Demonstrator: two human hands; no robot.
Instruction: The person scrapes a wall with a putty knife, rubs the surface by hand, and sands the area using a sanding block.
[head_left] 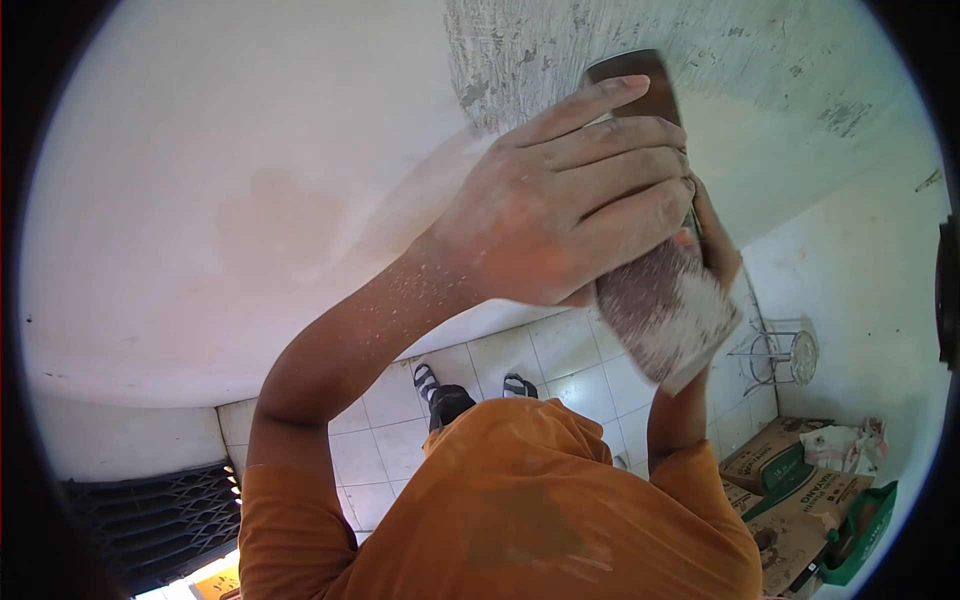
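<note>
A long dark block (665,300), its lower part covered with white dust, is held up near the wall (330,130). Across its upper half lies my left hand (570,200), dusty, with fingers pressed together over its face. My right hand (715,235) is mostly hidden behind the block and grips its right side; some of its fingers show at the edge. Beyond the block's top end, the wall has a rough, scraped grey patch (530,60). White specks cover my left wrist.
Below are a white tiled floor (385,440) and my sandalled feet (426,380). A round metal stool (800,357) stands at the right. Cardboard boxes (815,505) and a green bag (878,520) sit at the lower right. A black lattice (160,515) is at the lower left.
</note>
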